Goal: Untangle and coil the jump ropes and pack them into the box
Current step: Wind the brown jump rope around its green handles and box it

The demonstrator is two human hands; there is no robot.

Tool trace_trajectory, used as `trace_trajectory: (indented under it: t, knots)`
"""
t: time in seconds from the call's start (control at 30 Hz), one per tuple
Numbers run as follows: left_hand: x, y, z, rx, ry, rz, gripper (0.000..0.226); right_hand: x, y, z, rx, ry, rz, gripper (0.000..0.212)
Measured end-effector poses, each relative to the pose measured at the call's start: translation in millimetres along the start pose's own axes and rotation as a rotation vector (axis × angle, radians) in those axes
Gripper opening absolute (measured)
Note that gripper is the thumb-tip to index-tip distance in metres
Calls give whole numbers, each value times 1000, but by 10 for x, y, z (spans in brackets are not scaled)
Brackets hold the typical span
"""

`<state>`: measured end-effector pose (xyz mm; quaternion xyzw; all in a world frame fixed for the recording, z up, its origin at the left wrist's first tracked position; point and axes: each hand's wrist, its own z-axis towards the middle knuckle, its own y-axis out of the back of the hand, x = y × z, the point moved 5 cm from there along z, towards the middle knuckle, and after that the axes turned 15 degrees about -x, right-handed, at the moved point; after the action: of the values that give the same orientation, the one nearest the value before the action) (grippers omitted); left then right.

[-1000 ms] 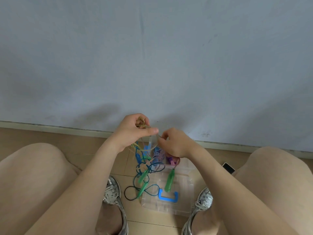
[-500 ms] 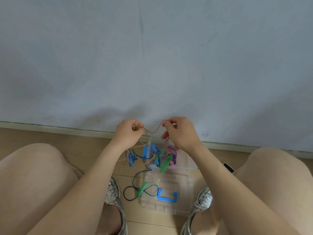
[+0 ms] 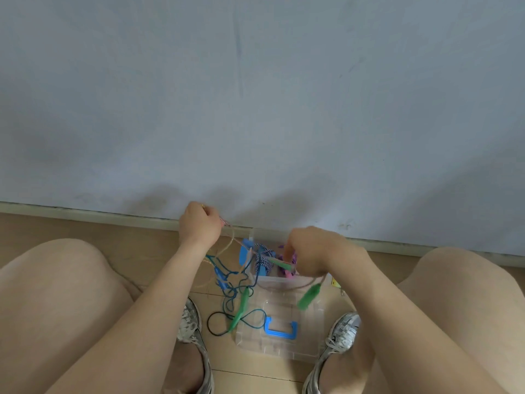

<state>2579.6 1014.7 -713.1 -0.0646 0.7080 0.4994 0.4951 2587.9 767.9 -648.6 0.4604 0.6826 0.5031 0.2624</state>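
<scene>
Ropes (image 3: 225, 280) hang tangled between left hand (image 3: 199, 227) (higher) and right hand (image 3: 311, 253), both hands gripping strands, above box (image 3: 284, 345)

A clear plastic box (image 3: 272, 280) stands open on the floor, its lid (image 3: 287, 311) with a blue carry handle (image 3: 281, 331) lying flat on the near side. A blue-and-white striped rope (image 3: 262, 257) and a purple rope (image 3: 284, 270) sit bunched inside. A dark blue cord (image 3: 221, 322) with a green handle (image 3: 240, 311) sprawls tangled to the left. A pale beige cord (image 3: 231, 243) rises into the left hand (image 3: 199, 226); the right hand (image 3: 312, 251) grips it too.
</scene>
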Motion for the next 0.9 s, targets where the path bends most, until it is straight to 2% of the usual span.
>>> trace_trajectory:
  t: [0.1, 0.17, 0.23, 0.33, 0.47, 0.57, 0.67, 0.8, 0.83, 0.9]
  knots:
    - [-29, -17, -20, -22, 27, -141, 18, 11, -177, 9, 208, -4, 107, 28]
    - [-8, -25, -10, -5, 99, -255, 18, 45, -129, 59, 166, -27, 303, 33]
    - [27, -22, -14, 13, 148, -281, 18, 74, 44, 101, -5, 19, 413, 35]
    - [90, 13, -44, 8, 172, -197, 27, 75, 273, 105, -336, 66, 548, 33]
    - [219, -3, -57, -3, 311, -158, 25, 25, 526, 12, -833, -39, 940, 39]
    - [212, -68, -123, 51, 384, -187, 33, 48, 604, -95, -1076, -98, 1034, 42]
    - [177, -161, -204, 181, 531, -339, 28, 119, 593, -152, -1096, -128, 1298, 44]
    - [141, -236, -226, 237, 653, -498, 30, 202, 557, -143, -973, -248, 1881, 32]
    - [129, -247, -224, 233, 661, -520, 28, 197, 551, -149, -954, -309, 1971, 26]
    - [99, -263, -209, 228, 664, -542, 29, 136, 544, -171, -984, -407, 1998, 23]
